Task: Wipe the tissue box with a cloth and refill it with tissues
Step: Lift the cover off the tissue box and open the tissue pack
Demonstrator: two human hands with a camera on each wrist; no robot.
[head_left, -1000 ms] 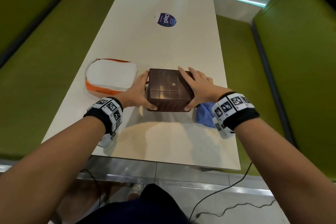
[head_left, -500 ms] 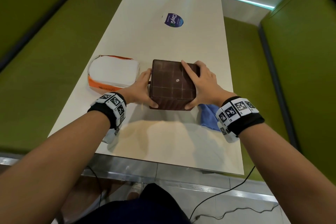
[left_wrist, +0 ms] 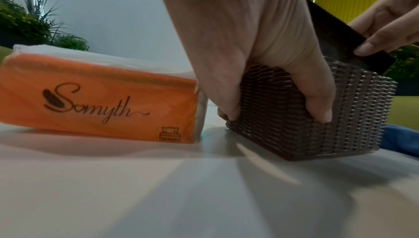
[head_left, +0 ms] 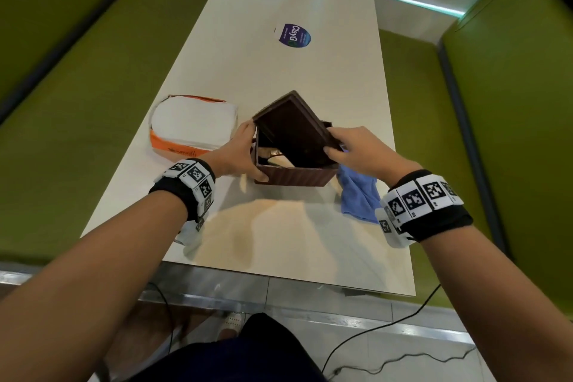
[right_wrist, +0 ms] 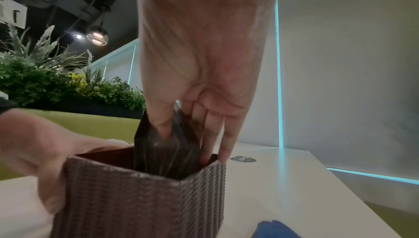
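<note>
A brown woven tissue box (head_left: 291,178) (left_wrist: 317,109) (right_wrist: 140,200) stands on the white table (head_left: 279,242). My left hand (head_left: 238,155) (left_wrist: 260,48) grips its left side, thumb on the near wall. My right hand (head_left: 356,149) (right_wrist: 199,80) pinches the dark flat lid (head_left: 294,127) (left_wrist: 335,39) (right_wrist: 163,143), which is tilted up over the open box with one edge inside it. Something pale shows inside the box. An orange pack of white tissues (head_left: 192,125) (left_wrist: 97,96) lies just left of the box. A blue cloth (head_left: 359,195) (left_wrist: 401,139) (right_wrist: 272,231) lies crumpled at the box's right.
A round purple sticker (head_left: 293,35) (right_wrist: 242,159) sits farther up the table. Green bench seats (head_left: 93,102) flank both long sides. The table's near edge (head_left: 279,276) is close to my body, with cables on the floor below.
The lid lay flat on the box with both hands at its sides; now my right hand has lifted and tilted it, opening the box. My left hand stays on the box.
</note>
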